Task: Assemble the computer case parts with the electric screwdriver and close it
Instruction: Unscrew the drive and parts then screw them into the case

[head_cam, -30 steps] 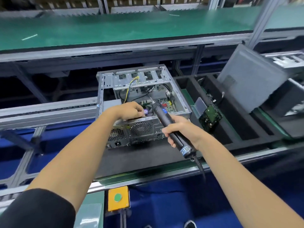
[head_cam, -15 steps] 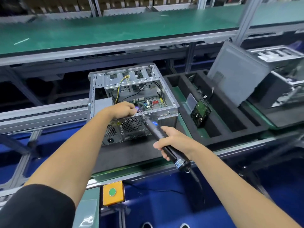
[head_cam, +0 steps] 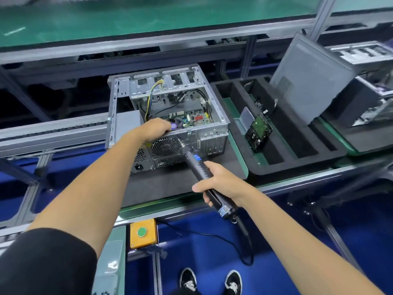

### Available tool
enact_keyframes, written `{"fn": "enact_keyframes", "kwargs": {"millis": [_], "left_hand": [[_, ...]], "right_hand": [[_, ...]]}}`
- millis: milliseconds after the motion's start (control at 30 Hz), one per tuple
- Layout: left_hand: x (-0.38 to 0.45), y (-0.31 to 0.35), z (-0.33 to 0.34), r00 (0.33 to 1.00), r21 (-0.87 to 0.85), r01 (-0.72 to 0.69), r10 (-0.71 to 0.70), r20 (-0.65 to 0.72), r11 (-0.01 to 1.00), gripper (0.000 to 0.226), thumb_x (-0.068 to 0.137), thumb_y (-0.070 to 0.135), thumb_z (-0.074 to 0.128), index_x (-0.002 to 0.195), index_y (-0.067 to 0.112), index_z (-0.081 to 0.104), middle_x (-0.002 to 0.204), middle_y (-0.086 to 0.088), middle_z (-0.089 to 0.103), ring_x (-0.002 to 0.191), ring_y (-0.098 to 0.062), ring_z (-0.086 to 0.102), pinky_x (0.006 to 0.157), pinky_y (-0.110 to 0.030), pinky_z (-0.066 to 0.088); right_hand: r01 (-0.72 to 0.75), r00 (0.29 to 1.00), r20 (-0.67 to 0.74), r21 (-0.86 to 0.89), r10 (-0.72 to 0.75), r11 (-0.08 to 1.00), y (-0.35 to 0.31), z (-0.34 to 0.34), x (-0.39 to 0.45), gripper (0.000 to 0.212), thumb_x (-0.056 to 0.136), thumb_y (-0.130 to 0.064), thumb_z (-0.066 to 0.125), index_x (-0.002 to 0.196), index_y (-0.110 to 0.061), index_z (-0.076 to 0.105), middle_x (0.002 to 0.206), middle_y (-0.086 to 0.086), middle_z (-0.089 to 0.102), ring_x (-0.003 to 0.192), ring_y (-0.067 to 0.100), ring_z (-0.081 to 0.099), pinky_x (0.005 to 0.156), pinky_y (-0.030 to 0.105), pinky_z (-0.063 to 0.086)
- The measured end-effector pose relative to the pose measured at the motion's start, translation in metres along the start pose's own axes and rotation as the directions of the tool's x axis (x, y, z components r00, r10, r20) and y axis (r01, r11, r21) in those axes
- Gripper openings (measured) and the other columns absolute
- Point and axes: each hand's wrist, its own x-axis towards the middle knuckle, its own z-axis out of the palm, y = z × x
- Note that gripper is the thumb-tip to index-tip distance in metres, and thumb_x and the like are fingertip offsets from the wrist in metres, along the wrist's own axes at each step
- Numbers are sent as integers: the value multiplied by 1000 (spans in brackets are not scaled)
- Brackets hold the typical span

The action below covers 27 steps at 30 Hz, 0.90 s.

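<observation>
Both hands are busy at the computer case (head_cam: 168,122): the left hand (head_cam: 156,128) is curled over the near top edge of its rear panel, fingers hooked inside, steadying it, while the right hand (head_cam: 219,182) is wrapped tight round the electric screwdriver (head_cam: 204,173), whose bit tip touches the rear panel just below that edge, beside the fan grille (head_cam: 165,147). The case lies open-side up on the dark mat of the desk (head_cam: 161,188), its motherboard and wiring exposed. To drive this screw well, the bit should probably sit square in the head, in line with the screw, with steady pressure and the case braced. A blue label on the driver is too blurred to read. Further right, a hard drive (head_cam: 258,132) leans in a black foam tray (head_cam: 282,154), and a grey side panel (head_cam: 306,81) stands propped behind it.
</observation>
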Motion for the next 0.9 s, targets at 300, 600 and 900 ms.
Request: {"fn": "enact_keyframes", "kwargs": {"millis": [300, 600, 900], "left_hand": [[-14, 1, -1, 981, 117, -194, 192, 29, 974, 21, 93, 6, 38, 76, 13, 48, 89, -17, 57, 76, -19, 45, 72, -35, 36], [-18, 4, -4, 979, 147, -201, 192, 72, 968, 16, 84, 10, 39, 68, 9, 39, 74, -14, 38, 66, -18, 29, 62, -32, 24], [-13, 0, -2, 985, 2, -160, 159, 64, 987, 19, 90, 1, 43, 83, 10, 59, 90, -1, 52, 84, -17, 45, 77, -27, 34]], "right_hand": [[13, 1000, 3, 37, -13, 999, 6, 3, 7, 50, 77, -9, 75, 117, -22, 48, 55, -7, 63, 48, 18, 57, 46, 28, 49], [18, 1000, -14, 53, -18, 998, 7, 8, 6, 45, 77, -8, 75, 113, -15, 49, 59, -4, 62, 48, 19, 56, 46, 29, 49], [23, 999, -32, 69, -21, 997, 8, 16, 7, 40, 80, -6, 73, 107, -19, 47, 85, 13, 57, 48, 19, 57, 47, 30, 50]]}}
